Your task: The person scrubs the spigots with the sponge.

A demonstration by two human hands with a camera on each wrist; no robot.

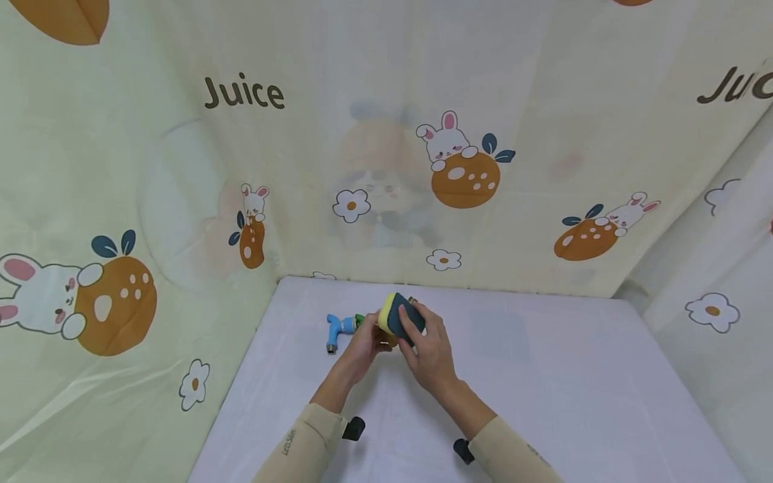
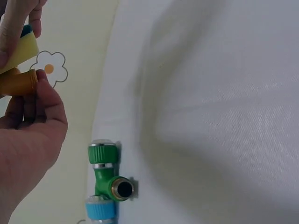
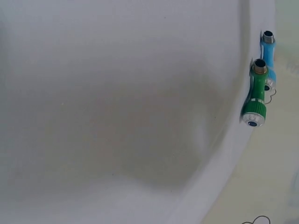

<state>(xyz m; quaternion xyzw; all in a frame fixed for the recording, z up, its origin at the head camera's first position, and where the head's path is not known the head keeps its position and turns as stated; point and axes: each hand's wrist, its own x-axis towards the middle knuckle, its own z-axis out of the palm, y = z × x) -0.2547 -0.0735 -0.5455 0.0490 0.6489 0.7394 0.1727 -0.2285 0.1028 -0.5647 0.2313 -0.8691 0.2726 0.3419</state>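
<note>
My left hand [image 1: 361, 345] holds an orange-brown pipe fitting [image 2: 19, 84] by its tube, thumb and fingers around it. A yellow sponge with a dark green scouring side [image 1: 395, 316] is gripped in my right hand [image 1: 433, 350]. The sponge's yellow side faces the fitting and overlaps it in the left wrist view. A metal end [image 1: 413, 301] shows just beyond the sponge in the head view; much of the fitting is hidden by the hands and sponge. Neither hand appears in the right wrist view.
Left of the hands, a blue pipe fitting [image 1: 334, 329] and a green one [image 2: 103, 172] with metal threaded ends lie close together on the white-covered table [image 1: 574, 376]. Printed curtains [image 1: 362, 154] stand behind the table and along its sides.
</note>
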